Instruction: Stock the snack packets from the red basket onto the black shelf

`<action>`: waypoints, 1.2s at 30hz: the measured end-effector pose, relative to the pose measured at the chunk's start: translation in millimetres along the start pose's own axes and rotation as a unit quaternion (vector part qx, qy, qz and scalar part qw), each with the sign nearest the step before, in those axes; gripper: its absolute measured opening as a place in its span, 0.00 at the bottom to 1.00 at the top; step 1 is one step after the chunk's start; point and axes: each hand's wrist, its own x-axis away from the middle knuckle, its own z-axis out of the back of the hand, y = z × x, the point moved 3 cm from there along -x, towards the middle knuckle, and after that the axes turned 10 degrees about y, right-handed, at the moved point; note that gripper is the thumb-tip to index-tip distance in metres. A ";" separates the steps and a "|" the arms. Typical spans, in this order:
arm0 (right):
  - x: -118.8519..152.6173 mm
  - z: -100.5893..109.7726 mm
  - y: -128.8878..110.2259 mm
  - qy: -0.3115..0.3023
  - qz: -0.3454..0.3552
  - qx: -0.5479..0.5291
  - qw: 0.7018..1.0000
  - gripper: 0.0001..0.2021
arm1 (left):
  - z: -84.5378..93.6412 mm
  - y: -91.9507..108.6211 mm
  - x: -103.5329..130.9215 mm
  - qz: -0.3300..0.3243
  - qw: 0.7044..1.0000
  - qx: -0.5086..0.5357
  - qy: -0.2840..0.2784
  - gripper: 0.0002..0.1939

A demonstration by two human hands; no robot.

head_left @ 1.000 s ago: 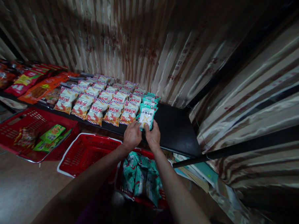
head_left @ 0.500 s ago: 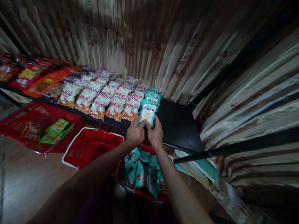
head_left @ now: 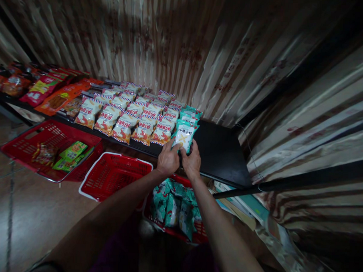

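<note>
A teal and white snack bag [head_left: 184, 137] lies at the front of a short column of like bags on the black shelf [head_left: 221, 153]. My left hand [head_left: 168, 157] grips its lower left edge, and my right hand [head_left: 191, 157] holds the lower right edge, thumbs on its front. Directly left of it, white bags with red lettering [head_left: 124, 126] stand in several rows. Below my hands a red basket [head_left: 200, 229] holds several more teal bags [head_left: 172, 210], partly hidden by my right forearm.
A white-rimmed red basket [head_left: 115, 175] and another red basket [head_left: 21, 147] with green packets [head_left: 70, 155] sit before the shelf. Orange and pink bags [head_left: 42, 90] lie at its left. A dark metal bar [head_left: 276, 178] crosses on the right; a curtain hangs behind.
The view has shifted slightly, so the shelf and baskets appear a little further right. Both hands keep their hold on the front teal bag, which stays in its place beside the white bags.
</note>
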 end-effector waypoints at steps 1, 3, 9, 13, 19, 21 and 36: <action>-0.2 0.1 -0.8 -0.001 0.000 0.000 1.000 0.30 | 0.3 -0.7 1.0 0.001 1.000 -0.001 0.000 0.20; -0.3 0.4 -2.3 -0.004 -0.001 0.002 1.000 0.31 | 0.5 -2.6 3.6 -0.003 1.000 -0.002 -0.002 0.21; 0.4 0.6 -2.3 -0.007 0.004 0.017 1.000 0.31 | -1.0 -8.0 9.5 0.007 1.000 0.003 -0.006 0.21; 1.0 -0.5 1.1 -0.003 0.009 0.013 1.000 0.33 | -1.4 -9.9 10.8 0.015 1.000 0.007 -0.012 0.22; 9.0 5.7 7.9 0.028 0.029 0.017 0.999 0.35 | 5.3 -11.6 25.2 0.004 1.000 0.021 0.008 0.23; 13.4 9.0 11.0 0.030 0.035 0.014 0.999 0.34 | 7.5 -11.4 33.6 -0.007 0.999 0.030 0.023 0.22; 104.4 54.8 20.7 0.073 0.025 -0.010 0.997 0.20 | 3.3 -22.0 111.9 0.188 0.969 0.068 -0.145 0.17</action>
